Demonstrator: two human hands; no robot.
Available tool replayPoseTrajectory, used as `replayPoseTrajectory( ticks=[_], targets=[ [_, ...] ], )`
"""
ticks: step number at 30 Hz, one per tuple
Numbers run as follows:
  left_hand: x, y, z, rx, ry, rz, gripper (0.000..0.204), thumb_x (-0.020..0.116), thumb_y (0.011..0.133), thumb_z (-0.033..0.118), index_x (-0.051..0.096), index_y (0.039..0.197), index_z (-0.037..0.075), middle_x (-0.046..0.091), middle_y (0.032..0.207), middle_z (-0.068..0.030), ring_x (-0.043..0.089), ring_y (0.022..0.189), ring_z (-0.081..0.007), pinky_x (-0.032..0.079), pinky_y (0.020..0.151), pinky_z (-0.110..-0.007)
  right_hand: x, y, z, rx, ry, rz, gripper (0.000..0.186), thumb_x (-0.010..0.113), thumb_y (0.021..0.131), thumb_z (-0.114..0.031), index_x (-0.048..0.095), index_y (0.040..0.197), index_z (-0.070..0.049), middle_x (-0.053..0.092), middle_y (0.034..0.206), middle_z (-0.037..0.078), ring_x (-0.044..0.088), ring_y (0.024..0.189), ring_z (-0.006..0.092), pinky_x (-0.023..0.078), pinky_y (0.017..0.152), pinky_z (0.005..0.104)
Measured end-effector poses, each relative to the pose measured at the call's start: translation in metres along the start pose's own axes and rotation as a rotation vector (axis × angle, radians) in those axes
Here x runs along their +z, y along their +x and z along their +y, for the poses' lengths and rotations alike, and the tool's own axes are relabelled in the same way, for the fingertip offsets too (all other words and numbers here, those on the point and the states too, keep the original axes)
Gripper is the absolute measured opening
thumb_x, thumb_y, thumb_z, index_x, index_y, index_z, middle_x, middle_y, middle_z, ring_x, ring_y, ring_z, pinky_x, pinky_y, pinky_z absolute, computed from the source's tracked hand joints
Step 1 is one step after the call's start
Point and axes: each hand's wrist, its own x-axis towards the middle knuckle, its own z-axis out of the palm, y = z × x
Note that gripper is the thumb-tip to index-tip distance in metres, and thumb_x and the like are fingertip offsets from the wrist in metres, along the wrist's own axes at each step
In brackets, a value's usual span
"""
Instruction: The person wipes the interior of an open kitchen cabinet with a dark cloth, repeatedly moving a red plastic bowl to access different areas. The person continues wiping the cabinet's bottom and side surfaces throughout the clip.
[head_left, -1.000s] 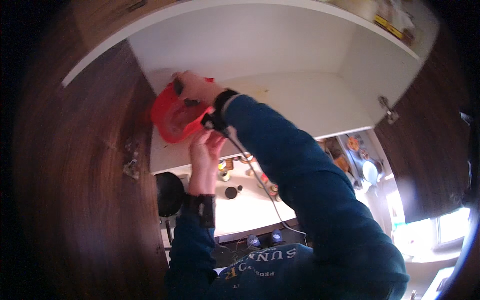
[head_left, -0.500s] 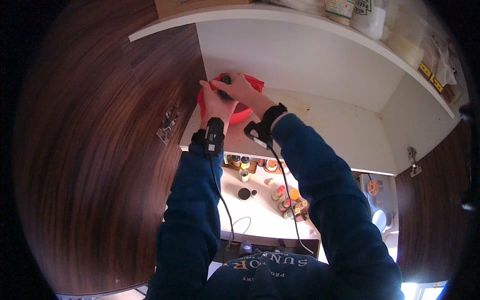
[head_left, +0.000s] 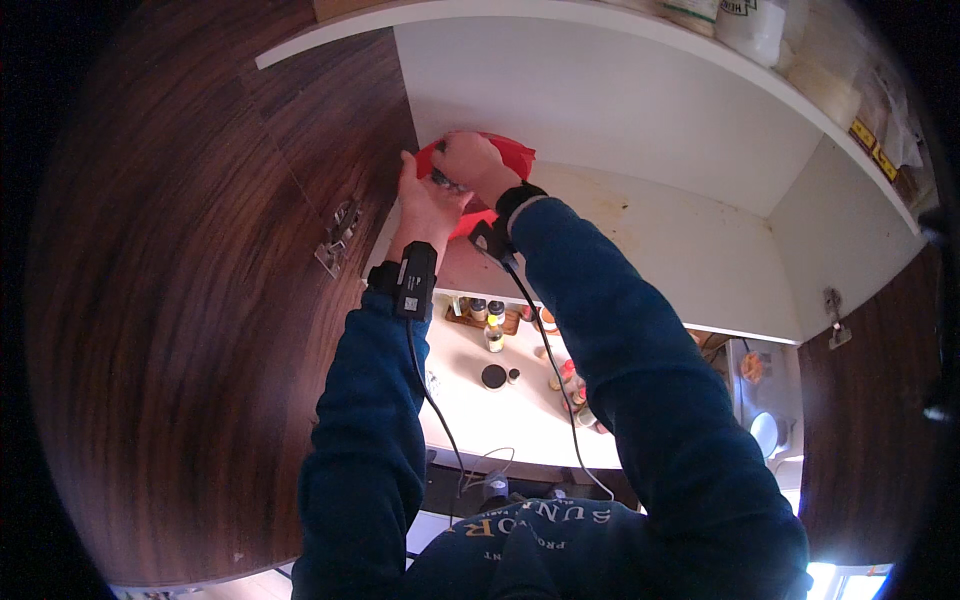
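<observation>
Both arms reach up into the left corner of a white cabinet. My left hand has its thumb raised and apart, with its palm against a small dark object; its other fingers are mostly hidden. My right hand is closed over the top of that object, fingers curled down toward the left palm. Only a dark, greyish patch of the object shows, so its kind cannot be made out. Behind and around the hands is a red plastic bag or basin, partly covered by them.
A white upper shelf holds bottles and bags at the right. Dark wood-grain doors stand at both sides, with metal hinges. On the counter below are a wooden tray, a yellow-capped bottle, a black round lid and several jars.
My right hand has turned and closed further over the dark object, covering more of it. The right forearm has shifted left, and the view has moved slightly.
</observation>
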Motion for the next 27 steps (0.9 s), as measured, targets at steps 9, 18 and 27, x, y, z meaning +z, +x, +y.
replayPoseTrajectory(
  ticks=[9, 18, 27],
  targets=[
    [0.021, 0.012, 0.000, 0.137, 0.365, 0.267, 0.076, 0.051, 0.090, 0.051, 0.026, 0.141, 0.000, 0.028, 0.143, -0.0251, 0.036, 0.127, -0.0393, 0.027, 0.108, -0.054, -0.068, 0.001, 0.043, 0.180, 0.444, 0.321, 0.054, 0.070, 0.072, -0.042, 0.064, 0.102, 0.003, 0.066, 0.093, 0.023, 0.065, 0.087, 0.0359, 0.051, 0.080, 0.0401],
    [0.031, -0.014, -0.176, 0.187, 0.800, -0.157, 0.047, 0.058, 0.090, 0.025, 0.048, 0.131, 0.004, 0.051, 0.127, -0.0130, 0.047, 0.120, -0.0233, 0.035, 0.103, -0.040, -0.256, -0.186, 0.213, 0.323, -0.380, 0.359, 0.057, 0.075, 0.068, -0.049, 0.067, 0.095, 0.001, 0.069, 0.087, 0.019, 0.068, 0.078, 0.0315, 0.054, 0.073, 0.0391],
    [-0.033, -0.038, -0.224, 0.815, 2.260, -0.262, 0.031, 0.062, 0.082, 0.026, 0.058, 0.103, 0.003, 0.056, 0.105, -0.0151, 0.053, 0.102, -0.0328, 0.042, 0.084, -0.047, -0.281, -0.421, 0.339, 0.803, -0.881, 0.250, 0.062, 0.066, 0.076, -0.045, 0.055, 0.122, -0.004, 0.056, 0.113, 0.025, 0.050, 0.107, 0.0419, 0.044, 0.091, 0.0469]
  ],
)
